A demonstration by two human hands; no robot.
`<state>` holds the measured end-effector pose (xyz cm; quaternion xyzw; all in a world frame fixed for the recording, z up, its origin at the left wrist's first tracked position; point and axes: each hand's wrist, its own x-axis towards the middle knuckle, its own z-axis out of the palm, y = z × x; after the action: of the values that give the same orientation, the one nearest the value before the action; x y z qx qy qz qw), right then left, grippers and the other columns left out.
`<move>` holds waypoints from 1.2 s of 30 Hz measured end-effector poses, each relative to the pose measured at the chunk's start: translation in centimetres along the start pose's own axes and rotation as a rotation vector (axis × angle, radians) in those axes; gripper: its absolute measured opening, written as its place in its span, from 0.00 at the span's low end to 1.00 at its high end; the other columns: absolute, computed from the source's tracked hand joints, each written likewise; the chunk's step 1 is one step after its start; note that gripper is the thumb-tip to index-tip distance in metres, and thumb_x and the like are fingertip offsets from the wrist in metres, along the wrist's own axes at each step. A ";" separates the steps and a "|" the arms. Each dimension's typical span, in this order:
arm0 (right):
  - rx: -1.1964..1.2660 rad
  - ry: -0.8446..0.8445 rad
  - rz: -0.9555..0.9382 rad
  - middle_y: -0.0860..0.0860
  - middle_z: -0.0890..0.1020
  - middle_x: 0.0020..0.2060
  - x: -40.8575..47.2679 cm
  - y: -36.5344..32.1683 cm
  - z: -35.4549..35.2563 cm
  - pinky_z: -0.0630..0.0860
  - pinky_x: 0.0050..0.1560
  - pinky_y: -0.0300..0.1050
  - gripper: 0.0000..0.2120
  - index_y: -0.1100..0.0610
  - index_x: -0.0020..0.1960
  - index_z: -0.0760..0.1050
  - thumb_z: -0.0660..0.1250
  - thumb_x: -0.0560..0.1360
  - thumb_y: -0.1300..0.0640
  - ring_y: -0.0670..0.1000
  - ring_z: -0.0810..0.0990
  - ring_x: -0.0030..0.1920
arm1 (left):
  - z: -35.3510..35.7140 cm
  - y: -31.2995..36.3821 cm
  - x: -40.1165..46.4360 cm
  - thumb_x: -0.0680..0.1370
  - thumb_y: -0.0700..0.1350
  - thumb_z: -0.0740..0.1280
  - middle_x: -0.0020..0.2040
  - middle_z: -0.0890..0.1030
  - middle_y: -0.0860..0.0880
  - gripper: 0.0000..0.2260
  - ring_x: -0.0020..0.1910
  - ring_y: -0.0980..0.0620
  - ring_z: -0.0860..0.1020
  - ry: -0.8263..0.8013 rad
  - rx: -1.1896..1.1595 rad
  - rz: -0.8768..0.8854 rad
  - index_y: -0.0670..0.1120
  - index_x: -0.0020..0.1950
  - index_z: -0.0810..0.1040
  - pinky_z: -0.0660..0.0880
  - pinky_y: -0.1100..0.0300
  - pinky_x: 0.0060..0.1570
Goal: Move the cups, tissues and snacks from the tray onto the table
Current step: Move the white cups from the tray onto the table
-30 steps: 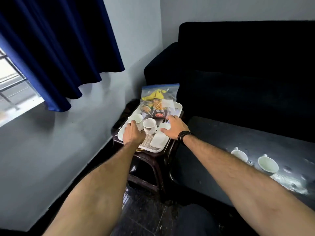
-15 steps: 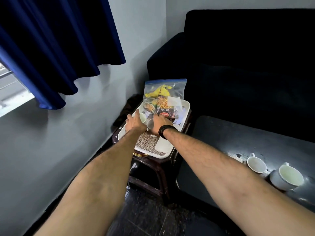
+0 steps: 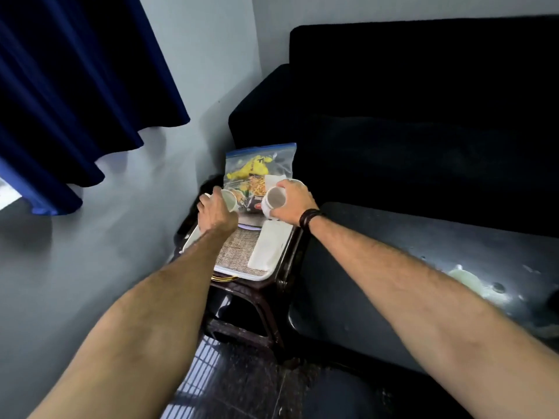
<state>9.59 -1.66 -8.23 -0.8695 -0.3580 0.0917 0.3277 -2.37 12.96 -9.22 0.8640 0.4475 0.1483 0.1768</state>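
A white tray (image 3: 242,274) with a woven mat rests on a small dark stool. My left hand (image 3: 216,211) grips a white cup (image 3: 229,199) lifted over the tray's far left. My right hand (image 3: 292,204) holds a second white cup (image 3: 273,201), tilted so its mouth faces me, above the tray's right side. A clear zip bag of snacks (image 3: 257,173) leans at the tray's far end. White tissues (image 3: 267,247) lie along the tray's right side. The dark table (image 3: 378,237) lies to the right, with a blurred pale cup (image 3: 467,281) on it.
A dark sofa (image 3: 423,116) stands behind the tray and the table. A blue curtain (image 3: 75,86) hangs at the left against a grey wall. The stool (image 3: 254,316) stands between the wall and the table. Dark tiled floor lies below.
Both hands have closed on the two cups and lifted them off the tray. The right hand's cup is now tilted toward me. The view has swung left, blurring the cups on the table.
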 end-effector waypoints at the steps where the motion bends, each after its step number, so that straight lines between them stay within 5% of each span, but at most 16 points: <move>1: -0.008 0.016 0.004 0.54 0.76 0.63 -0.5 1.1 -1.5 0.71 0.62 0.47 0.34 0.55 0.67 0.72 0.78 0.64 0.51 0.55 0.75 0.63 | -0.4 0.8 -0.4 0.72 0.45 0.73 0.65 0.69 0.35 0.31 0.64 0.34 0.69 0.012 -0.010 0.031 0.43 0.71 0.64 0.69 0.43 0.64; 8: -0.195 -0.071 0.057 0.51 0.78 0.59 -6.1 9.3 -7.3 0.75 0.56 0.46 0.31 0.52 0.63 0.74 0.77 0.63 0.51 0.54 0.79 0.59 | 2.4 8.0 -7.0 0.73 0.47 0.72 0.65 0.67 0.35 0.32 0.65 0.33 0.68 -0.150 0.015 0.256 0.47 0.73 0.61 0.69 0.41 0.62; 17: -0.473 -0.469 -0.017 0.50 0.77 0.61 -13.3 16.5 -3.6 0.75 0.52 0.51 0.24 0.50 0.63 0.72 0.72 0.68 0.57 0.56 0.77 0.62 | 11.4 9.7 -16.7 0.74 0.50 0.70 0.66 0.68 0.41 0.29 0.66 0.38 0.69 -0.523 0.132 0.314 0.48 0.72 0.63 0.70 0.46 0.63; 22: -0.542 -0.326 -0.160 0.52 0.70 0.64 -13.7 17.5 -3.6 0.70 0.63 0.52 0.29 0.52 0.67 0.69 0.72 0.69 0.48 0.55 0.68 0.65 | 12.6 9.6 -17.1 0.73 0.48 0.70 0.66 0.67 0.42 0.29 0.67 0.40 0.69 -0.546 0.114 0.268 0.49 0.72 0.64 0.70 0.46 0.61; 25: -0.581 -0.293 0.055 0.55 0.67 0.62 -14.1 17.7 -3.6 0.70 0.60 0.56 0.39 0.49 0.68 0.67 0.71 0.63 0.33 0.59 0.70 0.62 | 12.6 9.8 -16.6 0.72 0.47 0.71 0.67 0.67 0.42 0.31 0.67 0.41 0.69 -0.561 0.104 0.268 0.50 0.72 0.63 0.71 0.46 0.62; 28: -0.496 -0.360 0.261 0.58 0.75 0.61 -14.2 17.5 -3.1 0.71 0.58 0.57 0.44 0.50 0.67 0.67 0.66 0.61 0.23 0.61 0.76 0.60 | 12.8 9.8 -16.5 0.72 0.47 0.73 0.69 0.66 0.42 0.35 0.69 0.42 0.67 -0.576 0.091 0.254 0.50 0.75 0.61 0.71 0.45 0.64; 36: -0.286 -0.170 0.321 0.60 0.76 0.59 -13.6 17.1 -4.1 0.74 0.52 0.51 0.25 0.55 0.62 0.71 0.68 0.70 0.44 0.64 0.78 0.58 | 12.4 11.4 -15.6 0.71 0.45 0.72 0.66 0.68 0.40 0.31 0.65 0.39 0.70 -0.550 0.080 0.275 0.47 0.72 0.64 0.72 0.46 0.62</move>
<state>10.90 -22.06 -17.01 -0.9420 -0.2509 0.1640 0.1510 2.32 -8.16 -16.85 0.9303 0.2674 -0.0863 0.2356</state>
